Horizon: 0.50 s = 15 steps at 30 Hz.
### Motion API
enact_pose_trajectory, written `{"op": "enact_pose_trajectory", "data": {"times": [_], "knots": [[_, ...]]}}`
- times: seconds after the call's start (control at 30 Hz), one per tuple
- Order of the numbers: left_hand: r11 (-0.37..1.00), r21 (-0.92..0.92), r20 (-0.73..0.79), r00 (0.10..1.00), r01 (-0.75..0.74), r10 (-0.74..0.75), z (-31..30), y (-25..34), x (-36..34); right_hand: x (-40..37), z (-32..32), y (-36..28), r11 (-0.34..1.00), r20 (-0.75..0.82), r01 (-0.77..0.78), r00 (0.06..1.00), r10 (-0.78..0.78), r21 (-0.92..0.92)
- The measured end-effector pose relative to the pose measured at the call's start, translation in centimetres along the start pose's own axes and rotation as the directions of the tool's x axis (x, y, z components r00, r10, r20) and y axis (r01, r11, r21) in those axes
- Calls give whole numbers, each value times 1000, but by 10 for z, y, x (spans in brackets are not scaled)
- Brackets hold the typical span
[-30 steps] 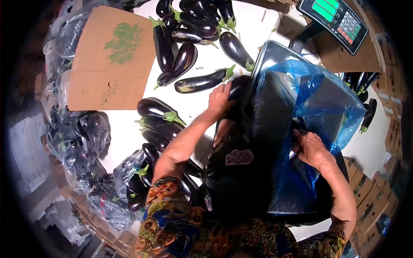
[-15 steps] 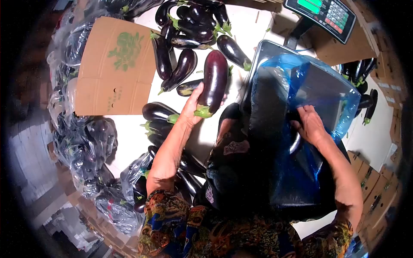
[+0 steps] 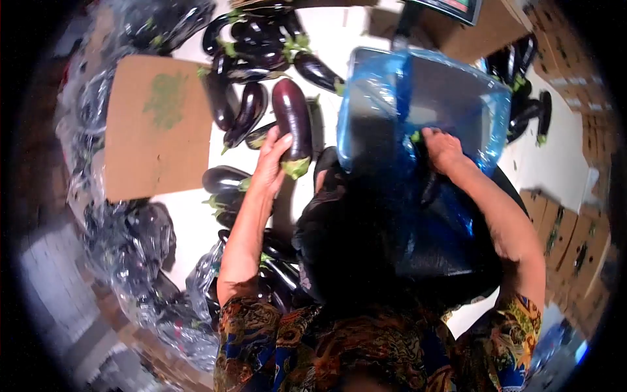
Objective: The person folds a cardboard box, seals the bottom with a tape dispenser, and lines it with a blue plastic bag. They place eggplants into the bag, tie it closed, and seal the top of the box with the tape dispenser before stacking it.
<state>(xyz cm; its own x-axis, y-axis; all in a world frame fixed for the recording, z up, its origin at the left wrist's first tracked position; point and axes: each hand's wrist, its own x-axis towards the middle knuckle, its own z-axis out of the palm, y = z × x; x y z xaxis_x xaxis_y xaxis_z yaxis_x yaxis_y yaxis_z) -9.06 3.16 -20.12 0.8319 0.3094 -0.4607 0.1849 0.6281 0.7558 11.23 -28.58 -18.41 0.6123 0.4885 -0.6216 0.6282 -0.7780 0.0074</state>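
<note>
My left hand (image 3: 271, 160) is wrapped round a large, glossy purple eggplant (image 3: 292, 121), its green cap toward me. To the right, my right hand (image 3: 444, 149) is inside a blue plastic bag (image 3: 366, 98) spread over the scale's tray. Its fingers are closed at the green stem end of a dark eggplant (image 3: 428, 186), whose body is mostly lost in shadow. Several loose eggplants (image 3: 253, 112) lie just beyond my left hand, and more eggplants (image 3: 222, 179) are beside my left forearm.
A cardboard sheet (image 3: 157, 130) stands on the left, near clear plastic bags of eggplants (image 3: 130, 235). Behind the blue bag rises the scale's display (image 3: 450, 8). More eggplants (image 3: 522, 104) lie at the far right, with cardboard boxes (image 3: 565, 238) nearby.
The view has shifted, sliding the scene left. My right hand now grips the stem end of the eggplant in the bag. My left hand keeps holding its eggplant.
</note>
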Motion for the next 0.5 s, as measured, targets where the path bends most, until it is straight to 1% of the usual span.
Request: {"op": "enact_pose_trajectory", "data": {"times": [0.07,0.13,0.17,0.27,0.3,0.33,0.37,0.4,0.43,0.47,0.5], "knots": [[999,-26,-122,992,27,-29,-16,-17,8,-3,15,12,995,-99,73,993,-66,70],[999,-33,-254,966,35,-42,-28,-30,11,2,17,10,997,-21,0,1000,2,80],[999,-18,-319,947,27,-32,-32,-34,13,3,17,5,994,-15,-60,998,62,91],[952,306,-415,899,-5,139,-53,-35,27,9,17,1,992,49,-78,996,74,95],[903,430,-396,897,-6,195,-64,-31,35,7,15,0,996,44,-47,998,44,72],[900,436,-413,884,-20,220,-58,-18,36,10,10,-5,997,91,-75,993,72,32],[770,633,-403,816,-80,415,-81,-25,52,14,6,-11,995,138,-104,985,104,-5],[593,798,-339,732,-109,590,-105,-30,70,17,5,-14,990,183,-136,973,142,-43],[482,873,-298,701,-76,648,-115,-20,77,27,35,-2,981,115,-113,985,132,-155],[367,930,-251,670,-35,699,-116,-8,79,26,19,-6,978,180,-123,972,153,-166],[322,947,-237,654,-9,718,-115,1,82,23,-1,-11,975,245,-128,954,171,-180]]}}
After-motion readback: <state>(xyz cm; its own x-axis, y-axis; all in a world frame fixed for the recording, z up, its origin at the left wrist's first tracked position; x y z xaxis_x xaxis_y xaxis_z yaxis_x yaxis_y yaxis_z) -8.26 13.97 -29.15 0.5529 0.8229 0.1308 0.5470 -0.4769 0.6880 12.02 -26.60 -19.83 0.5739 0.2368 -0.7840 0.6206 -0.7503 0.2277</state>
